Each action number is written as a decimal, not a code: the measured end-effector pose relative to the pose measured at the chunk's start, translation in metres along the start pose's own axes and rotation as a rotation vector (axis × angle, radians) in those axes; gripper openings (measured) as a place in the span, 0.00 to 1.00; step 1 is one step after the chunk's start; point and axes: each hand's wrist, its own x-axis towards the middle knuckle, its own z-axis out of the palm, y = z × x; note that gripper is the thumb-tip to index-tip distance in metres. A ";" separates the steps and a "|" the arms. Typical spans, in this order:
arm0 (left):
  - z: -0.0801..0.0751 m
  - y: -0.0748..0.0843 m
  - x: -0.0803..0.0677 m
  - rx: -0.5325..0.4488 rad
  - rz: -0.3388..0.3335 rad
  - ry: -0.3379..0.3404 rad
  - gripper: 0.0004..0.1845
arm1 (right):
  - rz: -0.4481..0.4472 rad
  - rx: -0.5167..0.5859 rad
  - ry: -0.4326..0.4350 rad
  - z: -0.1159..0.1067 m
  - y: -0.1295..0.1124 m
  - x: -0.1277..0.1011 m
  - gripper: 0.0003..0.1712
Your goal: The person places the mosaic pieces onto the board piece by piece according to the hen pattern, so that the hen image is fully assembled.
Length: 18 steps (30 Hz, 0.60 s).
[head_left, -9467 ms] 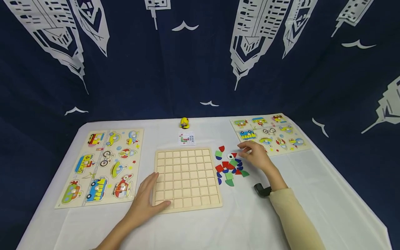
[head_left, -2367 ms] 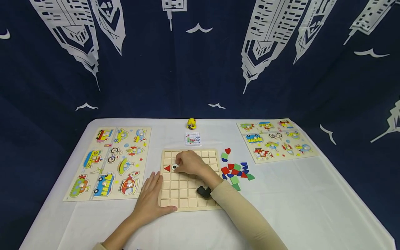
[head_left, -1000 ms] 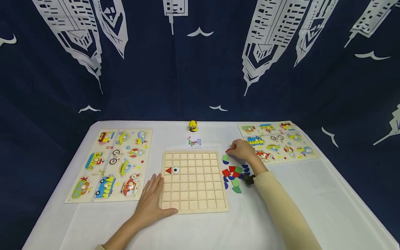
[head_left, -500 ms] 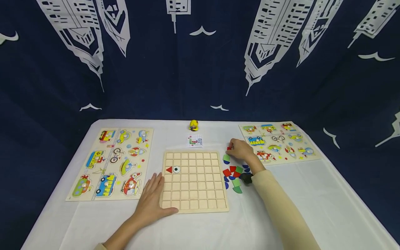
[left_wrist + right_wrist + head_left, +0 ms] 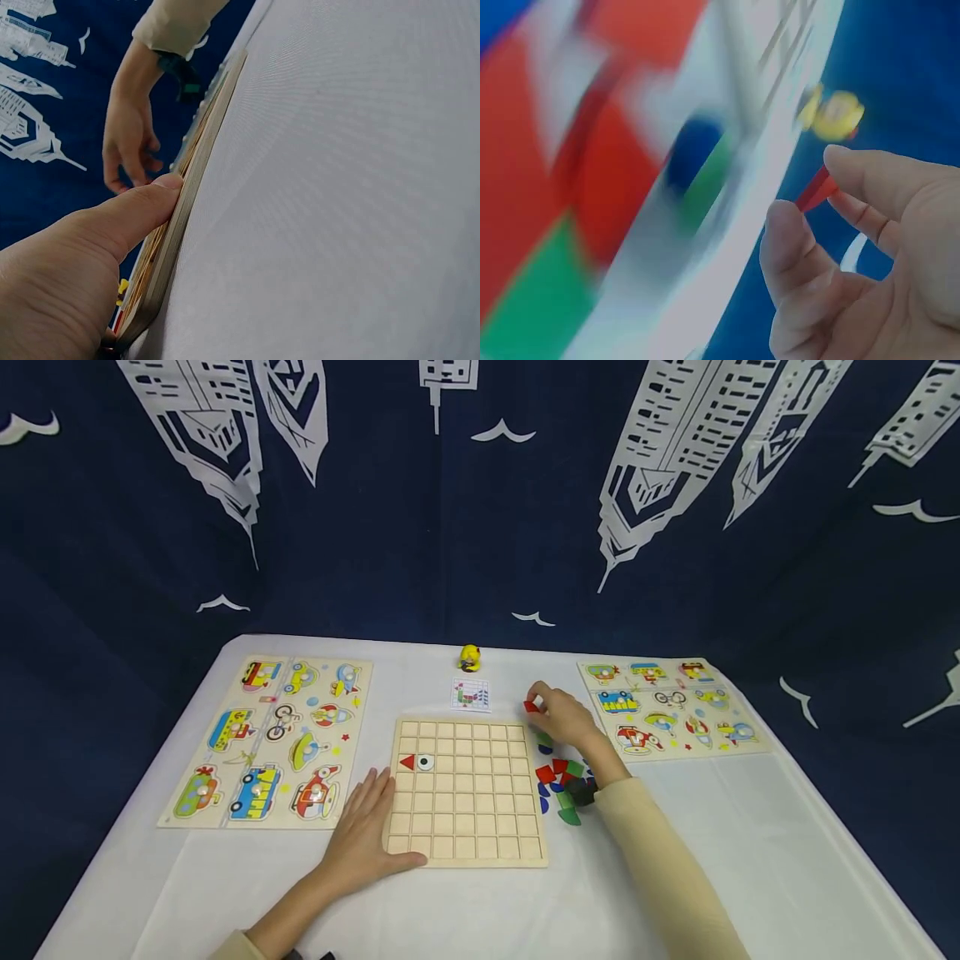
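My right hand [image 5: 567, 722] pinches a red quarter-circle tile [image 5: 819, 189] between thumb and fingertips, lifted above the table by the board's far right corner. Resting along the left edge of the wooden grid board [image 5: 476, 795] is my left hand [image 5: 362, 842]; its fingers lie straight and its thumb [image 5: 142, 214] lies on the near edge. Two tiles sit side by side at the board's left: a red triangle tile [image 5: 407, 762] and a white eye tile [image 5: 425, 762]. Loose red, green and blue tiles [image 5: 546, 774] lie right of the board, partly hidden under my right wrist.
A small pattern card [image 5: 471, 695] lies beyond the board, with a yellow toy figure [image 5: 469, 658] behind it. Vehicle puzzle boards lie at the left [image 5: 266, 743] and at the back right [image 5: 675, 708]. A dark blue printed curtain [image 5: 375, 543] hangs behind the white table.
The eye tile was set beside the red triangle and released. My right hand then went to the loose tiles, picked up the red quarter-circle and moved slightly left. The left hand stays on the board.
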 end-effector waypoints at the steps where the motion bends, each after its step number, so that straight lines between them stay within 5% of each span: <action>1: 0.000 0.000 0.000 -0.001 -0.001 -0.002 0.65 | -0.025 0.003 -0.002 0.002 -0.008 0.001 0.14; 10: -0.002 0.001 0.001 -0.012 -0.021 -0.024 0.65 | -0.267 0.003 -0.073 0.029 -0.086 0.009 0.12; 18: -0.004 0.003 0.001 -0.018 -0.027 -0.041 0.64 | -0.349 -0.084 -0.150 0.056 -0.123 0.019 0.09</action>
